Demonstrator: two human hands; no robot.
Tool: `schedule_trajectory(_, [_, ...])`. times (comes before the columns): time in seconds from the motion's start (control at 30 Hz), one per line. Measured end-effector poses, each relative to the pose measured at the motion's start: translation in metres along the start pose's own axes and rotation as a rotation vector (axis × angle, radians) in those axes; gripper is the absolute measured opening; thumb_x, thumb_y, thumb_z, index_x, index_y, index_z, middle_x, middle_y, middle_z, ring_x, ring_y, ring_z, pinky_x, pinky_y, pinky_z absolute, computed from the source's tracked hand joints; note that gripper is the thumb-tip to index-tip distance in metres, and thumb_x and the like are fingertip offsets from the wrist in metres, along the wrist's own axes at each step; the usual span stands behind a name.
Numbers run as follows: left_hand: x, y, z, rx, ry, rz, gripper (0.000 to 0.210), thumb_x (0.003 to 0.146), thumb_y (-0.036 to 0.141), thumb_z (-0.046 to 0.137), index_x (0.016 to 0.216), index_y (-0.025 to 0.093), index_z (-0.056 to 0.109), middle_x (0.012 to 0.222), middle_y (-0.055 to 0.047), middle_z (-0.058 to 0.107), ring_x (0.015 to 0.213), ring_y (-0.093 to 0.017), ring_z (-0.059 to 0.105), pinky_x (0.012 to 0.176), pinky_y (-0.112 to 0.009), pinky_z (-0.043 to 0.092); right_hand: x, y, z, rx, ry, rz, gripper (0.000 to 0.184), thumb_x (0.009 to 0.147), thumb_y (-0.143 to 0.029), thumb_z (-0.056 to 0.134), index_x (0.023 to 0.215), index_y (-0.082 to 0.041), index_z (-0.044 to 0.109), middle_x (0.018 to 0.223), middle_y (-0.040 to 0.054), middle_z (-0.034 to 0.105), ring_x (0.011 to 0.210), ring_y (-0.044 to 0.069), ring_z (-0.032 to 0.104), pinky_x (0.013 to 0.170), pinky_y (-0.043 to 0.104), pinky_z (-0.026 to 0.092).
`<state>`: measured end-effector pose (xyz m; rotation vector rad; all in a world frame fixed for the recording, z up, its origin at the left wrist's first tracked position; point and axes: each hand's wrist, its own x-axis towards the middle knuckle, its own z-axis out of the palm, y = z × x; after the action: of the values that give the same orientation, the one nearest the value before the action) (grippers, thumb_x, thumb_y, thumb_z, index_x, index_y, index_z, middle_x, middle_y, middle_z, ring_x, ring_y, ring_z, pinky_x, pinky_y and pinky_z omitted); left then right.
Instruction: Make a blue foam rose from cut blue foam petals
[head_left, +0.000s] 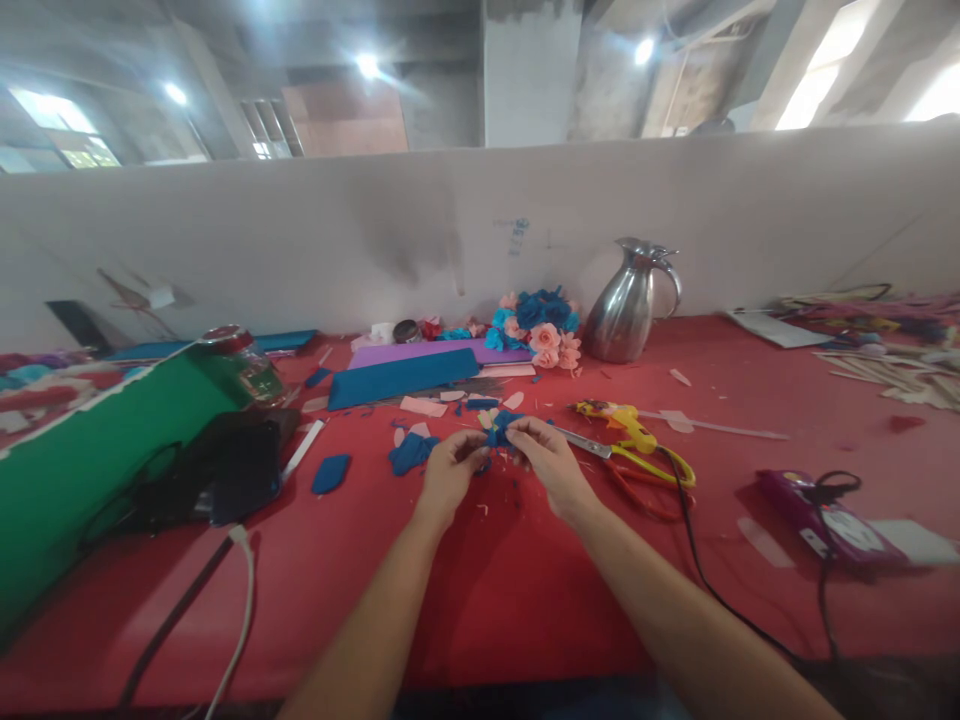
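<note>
Between my two hands is a small blue paper flower [498, 432], held just above the red table. My left hand [454, 466] pinches its left side with thumb and forefinger. On the other side, the fingers of my right hand [551, 458] are closed on its petals. Cut blue paper petals [410, 453] lie just left of my left hand, and a stack of blue paper [331, 474] sits farther left. Scissors [651, 468] with yellow and red handles lie right of my right hand, beside a yellow glue gun [626, 424].
Blue and pink paper flowers [541, 325] stand at the back near a steel jug [628, 305]. Blue sheets [405, 377] lie ahead. A green box [112, 470] and a glass jar [238, 365] are left. A purple power strip [832, 515] with cords lies right.
</note>
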<state>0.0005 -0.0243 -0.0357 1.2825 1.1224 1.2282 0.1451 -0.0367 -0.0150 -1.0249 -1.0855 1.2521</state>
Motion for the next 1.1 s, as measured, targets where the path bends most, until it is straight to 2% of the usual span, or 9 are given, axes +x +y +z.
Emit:
schedule_trajectory(0.37, [0.0009,0.0003,0.0003,0.009,-0.023,0.003,0.015,0.063,0.026,0.07,0.075,0.016,0.069,0.068,-0.001,0.063,0.061,-0.012,0.051,0.059,-0.023,0.039,0.0007,-0.0009,-0.0008,0.011,0.005,0.001,0.019,0.065,-0.039,0.065,0.063,-0.021,0.058,0.052,-0.0047,0.049,0.049,0.01,0.04,0.053,0.027,0.031])
schedule_trajectory(0.73, [0.0,-0.0007,0.0008,-0.02,-0.037,-0.004,0.012,0.063,0.024,0.068,0.073,0.018,0.067,0.066,0.001,0.062,0.06,-0.012,0.051,0.059,-0.024,0.039,0.0018,0.0007,-0.0049,0.162,-0.002,0.179,0.017,0.059,-0.033,0.067,0.064,-0.02,0.058,0.054,-0.0054,0.054,0.047,0.009,0.043,0.051,0.024,0.027])
schedule_trajectory(1.1, [-0.0018,0.0046,0.002,0.003,-0.034,-0.016,0.012,0.063,0.023,0.067,0.073,0.016,0.067,0.066,0.001,0.062,0.061,-0.012,0.05,0.061,-0.023,0.039,0.0033,0.0007,-0.0038,0.053,0.019,0.088,0.023,0.061,-0.04,0.067,0.06,-0.019,0.056,0.051,-0.005,0.052,0.049,0.009,0.041,0.053,0.025,0.029])
